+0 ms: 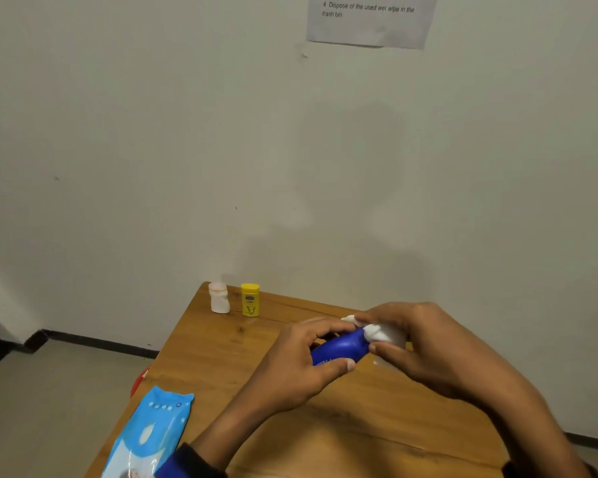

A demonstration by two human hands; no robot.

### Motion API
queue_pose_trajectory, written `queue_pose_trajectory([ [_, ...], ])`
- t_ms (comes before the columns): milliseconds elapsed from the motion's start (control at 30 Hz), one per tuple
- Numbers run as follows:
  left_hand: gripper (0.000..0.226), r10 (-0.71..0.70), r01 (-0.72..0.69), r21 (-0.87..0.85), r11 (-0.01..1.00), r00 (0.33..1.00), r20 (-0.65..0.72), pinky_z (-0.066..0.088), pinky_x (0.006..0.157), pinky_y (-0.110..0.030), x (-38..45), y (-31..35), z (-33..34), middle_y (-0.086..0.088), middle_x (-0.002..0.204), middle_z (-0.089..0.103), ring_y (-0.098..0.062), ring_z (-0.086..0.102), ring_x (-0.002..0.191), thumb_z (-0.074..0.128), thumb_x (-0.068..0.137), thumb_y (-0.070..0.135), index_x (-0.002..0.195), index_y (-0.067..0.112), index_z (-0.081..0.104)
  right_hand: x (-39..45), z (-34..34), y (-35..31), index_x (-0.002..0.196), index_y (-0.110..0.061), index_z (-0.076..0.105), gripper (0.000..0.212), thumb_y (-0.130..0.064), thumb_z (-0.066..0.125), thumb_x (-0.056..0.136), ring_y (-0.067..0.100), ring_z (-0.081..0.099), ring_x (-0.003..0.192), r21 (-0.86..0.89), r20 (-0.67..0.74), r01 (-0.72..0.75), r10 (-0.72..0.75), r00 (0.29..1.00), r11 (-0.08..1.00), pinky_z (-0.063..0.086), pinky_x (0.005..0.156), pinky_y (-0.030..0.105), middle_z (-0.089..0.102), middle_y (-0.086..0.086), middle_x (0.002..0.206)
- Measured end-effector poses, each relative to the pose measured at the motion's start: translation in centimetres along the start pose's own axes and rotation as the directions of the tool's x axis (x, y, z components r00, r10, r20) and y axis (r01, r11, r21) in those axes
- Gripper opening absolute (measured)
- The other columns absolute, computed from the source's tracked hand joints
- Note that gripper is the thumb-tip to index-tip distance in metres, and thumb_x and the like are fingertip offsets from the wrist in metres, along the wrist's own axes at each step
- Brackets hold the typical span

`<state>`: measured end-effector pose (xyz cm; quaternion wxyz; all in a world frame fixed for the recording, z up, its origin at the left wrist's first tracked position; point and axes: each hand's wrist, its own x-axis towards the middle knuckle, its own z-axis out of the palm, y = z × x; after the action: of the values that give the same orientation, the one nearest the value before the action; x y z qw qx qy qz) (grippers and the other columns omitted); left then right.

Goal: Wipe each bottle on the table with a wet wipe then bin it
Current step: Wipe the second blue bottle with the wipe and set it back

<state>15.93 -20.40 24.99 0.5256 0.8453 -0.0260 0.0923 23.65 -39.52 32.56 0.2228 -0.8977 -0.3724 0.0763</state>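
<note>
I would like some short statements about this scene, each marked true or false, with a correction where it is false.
1. The left hand holds the blue bottle. True.
2. The right hand presses a white wet wipe onto one end of the blue bottle. True.
3. The yellow bottle lies on its side. False: it stands upright near the far edge of the table.
4. The white bottle stands to the right of the yellow one. False: it stands to its left, apart from it.
5. The wet wipe pack lies at the table's left edge. True.
6. The blue bottle rests flat on the table. False: the hands hold it above the table.
</note>
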Motion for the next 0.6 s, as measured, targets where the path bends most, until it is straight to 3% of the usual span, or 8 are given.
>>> queue_pose_trajectory([
  [100,0.045,0.001,-0.001,0.017,1.000,1.000,-0.001,0.056,0.085,-0.024,0.2,-0.1,0.0,0.020,0.116,0.066,0.000,0.062,0.103,0.076,0.083,0.027,0.125,0.039,0.064,0.1,-0.5,0.3,0.114,-0.032,0.072,0.027,-0.019,0.068,0.090,-0.020,0.058,0.087,0.052,-0.196,0.032,-0.022,0.980,0.998,0.045,0.072,0.003,0.059,-0.037,0.090],
  [200,0.045,-0.026,0.026,0.018,1.000,1.000,-0.013,0.057,0.087,-0.028,0.5,-0.3,0.0,0.021,0.114,0.067,0.001,0.062,0.103,0.076,0.082,0.029,0.126,0.037,0.065,0.2,0.0,0.0,0.109,-0.026,0.073,0.029,-0.009,0.071,0.086,-0.015,0.060,0.089,0.037,-0.449,0.130,-0.100,0.888,0.991,0.048,0.076,0.005,0.063,-0.030,0.095],
  [267,0.042,-0.041,0.040,-0.034,0.999,0.998,-0.037,0.057,0.087,-0.029,0.7,-0.5,-0.3,0.018,0.111,0.070,0.000,0.064,0.103,0.076,0.082,0.024,0.122,0.032,0.068,0.3,1.3,-0.7,0.117,-0.029,0.069,0.030,-0.033,0.065,0.088,-0.003,0.059,0.109,-0.029,-0.369,0.182,-0.180,0.912,0.983,0.053,0.090,0.022,0.067,-0.021,0.113],
  [300,0.040,-0.041,0.039,-0.057,0.998,0.998,-0.045,0.057,0.087,-0.027,0.8,-0.5,-0.4,0.017,0.109,0.072,-0.001,0.065,0.103,0.075,0.082,0.019,0.120,0.030,0.069,0.2,2.2,-1.1,0.126,-0.034,0.064,0.041,-0.052,0.054,0.089,0.005,0.049,0.127,-0.060,-0.248,0.161,-0.171,0.953,0.985,0.048,0.102,0.032,0.061,-0.021,0.128],
  [367,0.042,-0.058,0.053,-0.086,0.995,0.997,-0.058,0.057,0.088,-0.026,1.1,-0.6,-0.7,0.016,0.107,0.072,-0.002,0.066,0.103,0.075,0.080,0.014,0.119,0.029,0.066,0.1,3.5,-1.3,0.141,-0.043,0.045,0.064,-0.074,0.032,0.087,0.008,0.016,0.148,-0.134,-0.022,0.037,-0.040,0.999,0.990,0.028,0.118,0.037,0.035,-0.028,0.151],
  [433,0.046,-0.102,0.094,-0.126,0.988,0.993,-0.059,0.058,0.086,-0.028,1.1,-0.8,-0.9,0.015,0.105,0.072,-0.002,0.067,0.100,0.079,0.080,0.017,0.119,0.032,0.059,0.1,3.9,-1.2,0.143,-0.044,0.042,0.058,-0.069,0.034,0.090,0.012,0.011,0.150,-0.182,0.008,0.028,-0.027,1.000,0.983,0.026,0.116,0.039,0.031,-0.028,0.153],
  [533,0.053,-0.126,0.120,-0.133,0.984,0.991,-0.036,0.060,0.083,-0.029,1.1,-0.9,-0.9,0.014,0.102,0.074,-0.003,0.068,0.097,0.081,0.080,0.020,0.121,0.034,0.049,0.5,3.8,-1.0,0.126,-0.036,0.062,0.042,-0.040,0.072,0.086,0.028,0.047,0.136,-0.356,-0.099,0.156,-0.204,0.974,0.921,0.049,0.097,0.045,0.060,-0.013,0.136],
  [600,0.056,-0.120,0.117,-0.116,0.986,0.993,-0.016,0.059,0.085,-0.032,1.2,-0.9,-1.0,0.014,0.102,0.074,-0.005,0.068,0.097,0.081,0.079,0.020,0.121,0.034,0.048,1.2,3.9,-0.7,0.129,-0.032,0.060,0.043,-0.031,0.072,0.087,0.026,0.048,0.134,-0.370,-0.069,0.195,-0.236,0.969,0.908,0.047,0.099,0.042,0.059,-0.010,0.137],
])
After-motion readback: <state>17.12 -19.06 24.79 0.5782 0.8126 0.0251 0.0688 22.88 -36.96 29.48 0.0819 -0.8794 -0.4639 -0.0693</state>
